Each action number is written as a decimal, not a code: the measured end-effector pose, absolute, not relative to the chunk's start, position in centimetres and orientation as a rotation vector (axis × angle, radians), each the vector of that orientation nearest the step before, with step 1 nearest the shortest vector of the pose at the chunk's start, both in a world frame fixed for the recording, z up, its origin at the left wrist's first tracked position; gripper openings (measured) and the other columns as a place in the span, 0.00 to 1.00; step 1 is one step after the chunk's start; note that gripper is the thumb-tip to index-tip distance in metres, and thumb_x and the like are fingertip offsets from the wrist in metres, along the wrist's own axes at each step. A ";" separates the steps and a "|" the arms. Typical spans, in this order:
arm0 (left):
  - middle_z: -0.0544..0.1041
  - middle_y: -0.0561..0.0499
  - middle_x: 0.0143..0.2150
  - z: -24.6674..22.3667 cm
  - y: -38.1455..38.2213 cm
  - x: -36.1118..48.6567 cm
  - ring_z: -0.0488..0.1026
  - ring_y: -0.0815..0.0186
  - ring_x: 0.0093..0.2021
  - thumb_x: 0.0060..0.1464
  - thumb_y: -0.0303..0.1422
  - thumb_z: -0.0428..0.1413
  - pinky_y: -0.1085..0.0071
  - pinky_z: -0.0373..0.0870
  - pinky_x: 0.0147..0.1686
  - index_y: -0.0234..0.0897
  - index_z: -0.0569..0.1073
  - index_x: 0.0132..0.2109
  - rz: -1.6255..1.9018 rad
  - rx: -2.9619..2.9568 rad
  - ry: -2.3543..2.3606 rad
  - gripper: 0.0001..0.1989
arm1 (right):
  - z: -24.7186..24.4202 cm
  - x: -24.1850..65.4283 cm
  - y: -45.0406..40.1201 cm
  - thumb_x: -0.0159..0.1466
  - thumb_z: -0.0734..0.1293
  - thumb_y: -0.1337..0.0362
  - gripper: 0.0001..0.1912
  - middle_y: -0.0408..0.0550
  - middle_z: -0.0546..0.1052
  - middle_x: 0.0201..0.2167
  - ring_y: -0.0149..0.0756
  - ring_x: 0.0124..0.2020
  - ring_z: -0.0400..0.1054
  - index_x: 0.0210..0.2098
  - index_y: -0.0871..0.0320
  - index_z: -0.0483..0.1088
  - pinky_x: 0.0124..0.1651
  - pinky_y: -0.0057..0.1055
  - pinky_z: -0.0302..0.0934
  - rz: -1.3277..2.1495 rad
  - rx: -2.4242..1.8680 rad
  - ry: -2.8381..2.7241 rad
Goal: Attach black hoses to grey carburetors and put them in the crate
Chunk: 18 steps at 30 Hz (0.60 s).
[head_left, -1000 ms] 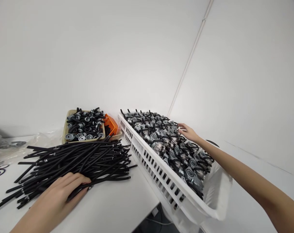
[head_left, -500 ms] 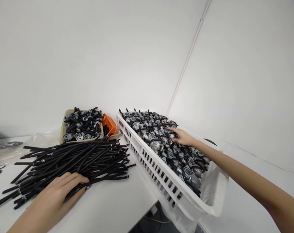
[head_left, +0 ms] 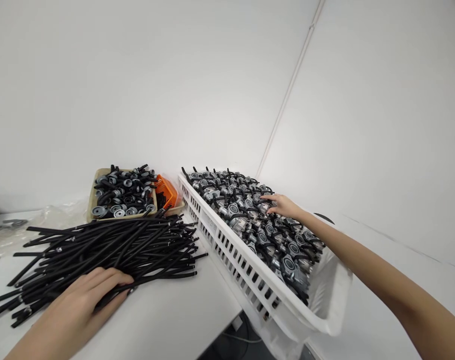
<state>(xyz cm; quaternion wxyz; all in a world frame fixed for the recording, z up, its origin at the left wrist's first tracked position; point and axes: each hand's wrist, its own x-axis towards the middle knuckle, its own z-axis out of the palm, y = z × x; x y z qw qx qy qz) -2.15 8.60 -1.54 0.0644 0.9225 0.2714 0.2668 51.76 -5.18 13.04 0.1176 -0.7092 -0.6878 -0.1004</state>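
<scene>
At the lower left, my left hand [head_left: 95, 295] has its fingers and thumb wrapped round black hoses at the near edge of a large pile of black hoses [head_left: 125, 245]. My right hand [head_left: 282, 206] reaches over the white basket [head_left: 246, 252] at centre right, its index finger and thumb apart, at the top layer of metal parts with short black hoses [head_left: 270, 230]. Nothing shows between the fingers of my right hand, and the fingertips are close to or touching the parts.
Behind the pile sits a beige tray [head_left: 89, 212] of small metal-and-rubber pieces, beside an orange basket [head_left: 167, 189]. Clear plastic sheeting [head_left: 58, 217] lies at the left. Cables [head_left: 242, 340] show below the table's edge [head_left: 219, 335]. White walls stand behind.
The view has shifted slightly, moving the tray and pile a little left in the picture. My right hand has lifted slightly with its fingers a bit more extended. My left hand keeps its grip.
</scene>
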 end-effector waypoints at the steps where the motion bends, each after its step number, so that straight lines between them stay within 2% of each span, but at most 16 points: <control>1: 0.80 0.55 0.41 -1.6 8.7 -2.2 0.75 0.63 0.42 0.52 0.47 0.56 0.69 0.71 0.46 0.49 0.78 0.41 0.820 2.784 0.816 0.13 | 13.0 51.7 -5.2 0.53 0.74 0.60 0.31 0.51 0.77 0.49 0.51 0.50 0.70 0.56 0.51 0.68 0.52 0.43 0.64 -0.278 -2.078 -1.999; 4: 0.80 0.54 0.41 -1.7 8.8 -2.3 0.76 0.62 0.42 0.52 0.48 0.56 0.69 0.72 0.45 0.48 0.78 0.41 0.841 2.786 0.813 0.14 | 13.0 51.6 -5.5 0.53 0.74 0.60 0.31 0.50 0.76 0.51 0.50 0.50 0.70 0.56 0.51 0.68 0.53 0.43 0.64 -0.248 -2.098 -1.944; 10: 0.80 0.55 0.41 -1.7 8.7 -2.4 0.76 0.63 0.42 0.52 0.47 0.56 0.70 0.72 0.45 0.49 0.78 0.41 0.841 2.790 0.811 0.13 | 12.8 51.2 -6.3 0.54 0.73 0.58 0.30 0.51 0.76 0.49 0.46 0.42 0.72 0.55 0.52 0.67 0.47 0.42 0.67 -0.275 -2.097 -1.910; 18: 0.80 0.54 0.40 -1.7 8.7 -2.3 0.76 0.62 0.42 0.51 0.48 0.57 0.70 0.72 0.45 0.49 0.79 0.41 0.844 2.762 0.802 0.14 | 13.2 51.5 -7.1 0.57 0.70 0.54 0.27 0.54 0.73 0.46 0.44 0.40 0.70 0.54 0.53 0.66 0.47 0.43 0.67 -0.336 -1.993 -1.960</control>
